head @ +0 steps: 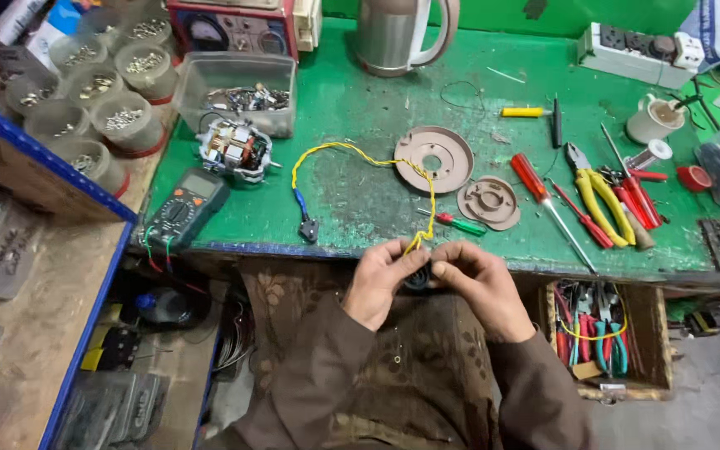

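Closest to the camera, the left hand (382, 279) and the right hand (478, 279) meet just below the front edge of the green workbench (352, 100), fingers of both closed around a small dark part (417, 278) pinched between them. A twisted yellow wire (360, 154) rises from that part, loops across the bench and ends in a blue sleeve with a dark plug (307, 227)

Low on the right, a wooden box (656, 333) holds pliers and screwdrivers with red and blue-green handles. On the bench's front left lies a dark multimeter (185, 208), beside a small motor (235, 150). Right of the wire sit 2 round tan plastic discs (433, 158), then red-handled screwdrivers (543, 196) and yellow-handled pliers (597, 192)

Farther back, a clear plastic tub (239, 87) holds metal bits, and round jars (122, 121) on the left are filled with small screws. A steel kettle (397, 33) stands at the rear, a white mug (652, 121) to the right, and a white power strip (639, 50) in the far corner
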